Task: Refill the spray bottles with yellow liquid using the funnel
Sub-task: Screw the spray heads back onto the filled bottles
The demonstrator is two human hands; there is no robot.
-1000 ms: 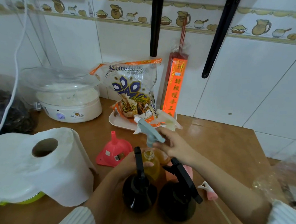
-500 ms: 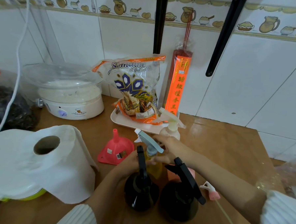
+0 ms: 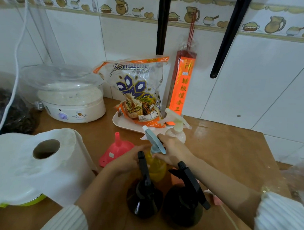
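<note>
A small clear bottle of yellow liquid (image 3: 156, 169) stands on the wooden table (image 3: 225, 150). Its light blue spray head (image 3: 153, 141) sits on the neck, and my right hand (image 3: 172, 149) grips it at the collar. My left hand (image 3: 127, 159) holds the bottle's body from the left. Two dark spray bottles with black heads stand nearer to me, one on the left (image 3: 144, 197) and one on the right (image 3: 183, 206). A pale spray bottle (image 3: 176, 132) stands behind my right hand. The pink funnel (image 3: 116, 150) lies mouth down to the left.
A big paper roll (image 3: 30, 163) fills the left foreground. A white steamer (image 3: 67, 96) sits at the back left. A rice bag (image 3: 140, 95) leans on a tray (image 3: 122, 125), beside a red incense pack (image 3: 181, 88). A loose pink spray head with tube (image 3: 215, 199) lies right of the dark bottles.
My right hand has brought the blue spray head down from above the open neck onto the yellow bottle. The pale bottle behind has come into view.
</note>
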